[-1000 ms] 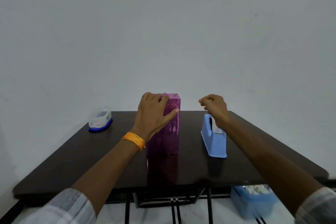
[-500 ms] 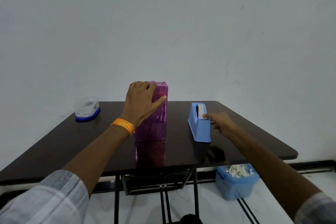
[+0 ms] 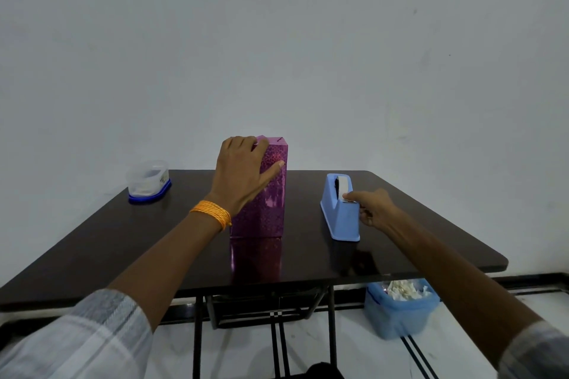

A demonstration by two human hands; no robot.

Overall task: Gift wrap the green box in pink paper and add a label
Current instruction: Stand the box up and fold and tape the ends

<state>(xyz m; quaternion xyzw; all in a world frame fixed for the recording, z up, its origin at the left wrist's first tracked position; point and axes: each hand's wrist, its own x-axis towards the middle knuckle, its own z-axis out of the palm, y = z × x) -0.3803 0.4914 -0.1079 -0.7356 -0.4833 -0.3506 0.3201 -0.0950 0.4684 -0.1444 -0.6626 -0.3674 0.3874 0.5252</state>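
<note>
At the middle of the dark table [image 3: 123, 240] the box [image 3: 271, 203] stands upright on its short end, tall and narrow. It is covered all over in pink paper [image 3: 268, 224] that is glossy, with a fine glittering speckle pattern that reads closer to magenta in this light. A dark short slit or seam shows on the top near the far edge. The tabletop mirrors the box below its base. No print can be made out on the paper.

My left hand [image 3: 243, 172] holds the box at its upper left: fingers curled over the top edge, thumb stretched flat across the front face. An orange thread band [image 3: 211, 214] sits on that wrist.

My right hand [image 3: 374, 206] is at the near end of the blue tape dispenser [image 3: 337, 215], well right of the box. The forefinger rests on the cutter end and the other fingers are curled. I cannot tell whether the tape [image 3: 341, 183] is caught between finger and thumb.

At the far left corner is a clear tub [image 3: 147, 181] upside down on its blue lid, with a small sticker too small to read. On the floor under the right side is a blue bin [image 3: 397, 317] with white scraps.
</note>
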